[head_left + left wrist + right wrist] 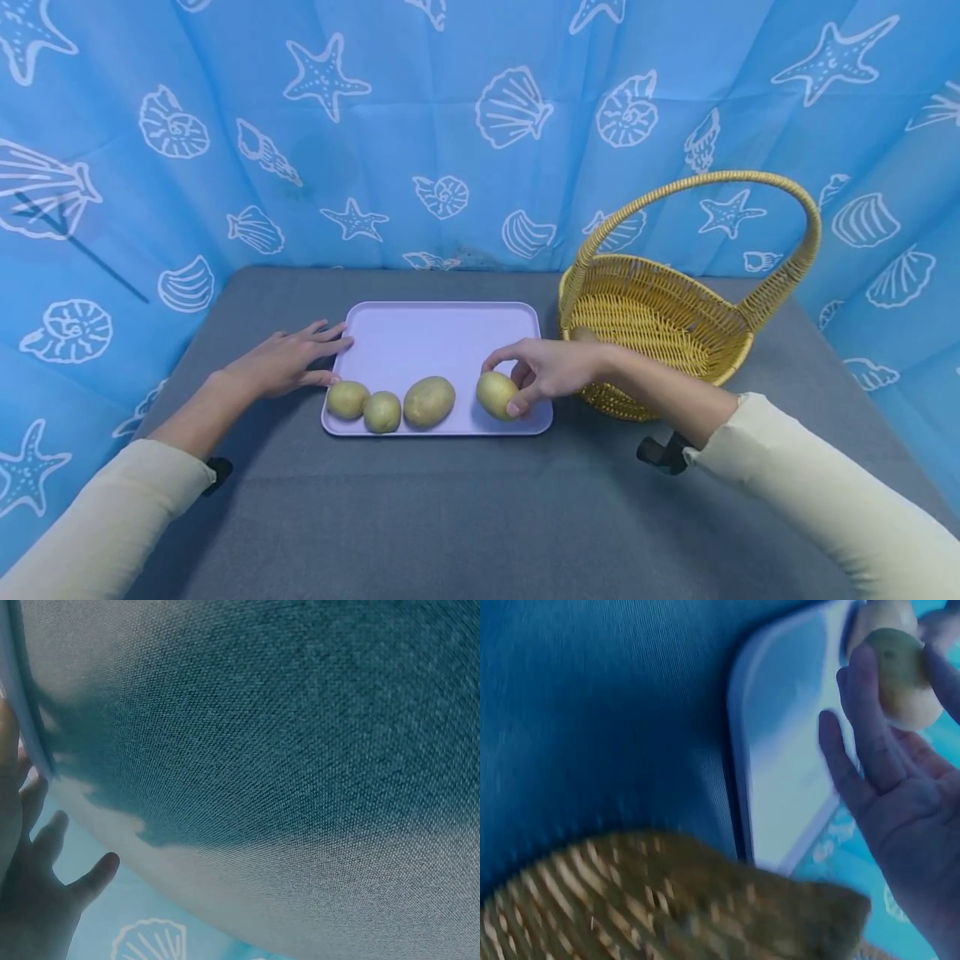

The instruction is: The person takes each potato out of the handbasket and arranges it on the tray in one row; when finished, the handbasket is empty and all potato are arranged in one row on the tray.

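Note:
In the head view a pale lilac tray lies on the table. Along its front edge sit three potatoes: a smaller one at the left corner, another beside it, and a larger one. My right hand pinches a fourth potato between thumb and fingers over the tray's right part; the right wrist view also shows this potato in the fingers. With fingers spread, my left hand touches the tray's left edge.
A yellow wicker basket with a tall arched handle stands right of the tray, under my right forearm. Something brownish, partly hidden, shows inside its left side. Grey cloth covers the table; a blue shell-patterned curtain hangs behind.

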Motion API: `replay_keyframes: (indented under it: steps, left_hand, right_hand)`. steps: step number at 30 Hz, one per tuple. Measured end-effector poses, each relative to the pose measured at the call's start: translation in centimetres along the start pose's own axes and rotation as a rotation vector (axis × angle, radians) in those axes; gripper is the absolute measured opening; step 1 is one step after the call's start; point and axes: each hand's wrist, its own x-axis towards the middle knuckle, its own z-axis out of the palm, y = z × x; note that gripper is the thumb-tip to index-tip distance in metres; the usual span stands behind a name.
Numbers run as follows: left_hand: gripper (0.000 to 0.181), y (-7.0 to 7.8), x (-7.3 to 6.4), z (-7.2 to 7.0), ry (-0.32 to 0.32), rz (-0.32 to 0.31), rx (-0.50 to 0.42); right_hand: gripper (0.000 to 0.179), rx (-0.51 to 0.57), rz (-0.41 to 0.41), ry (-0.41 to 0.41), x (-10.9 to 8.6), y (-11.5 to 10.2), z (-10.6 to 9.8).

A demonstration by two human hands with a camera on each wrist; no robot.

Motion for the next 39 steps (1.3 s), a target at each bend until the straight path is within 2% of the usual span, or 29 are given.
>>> replay_keyframes:
  steps: [7,13,22,26,33,39]
  left_hand:
    - [0.073,0.1,0.0,0.0,0.004,-0.006,0.011]
    - [0.074,0.4,-0.1,-0.1,0.019,0.004,0.005]
    - [0.073,0.7,-0.2,-0.4,0.013,-0.002,-0.008]
    - [0.073,0.7,-0.2,-0.4,0.010,-0.004,-0.012]
    - [0.073,0.6,-0.2,-0.4,0.012,-0.002,-0.018]
    - [0.074,0.3,-0.1,-0.3,0.007,-0.005,-0.020]
  right_hand:
    - [0.053,-0.033,0.042,0.004,2.2,0.2,1.7]
    - [0.054,0.006,0.068,0.000,3.2,0.3,2.3]
    - [0.059,0.034,0.111,-0.022,3.0,0.4,2.0]
    - [0.060,0.012,0.106,-0.033,2.9,0.4,1.9]
    - [0.055,0.030,0.129,0.008,2.9,0.5,1.9]
    - [0.052,-0.075,0.158,0.052,2.7,0.6,1.7]
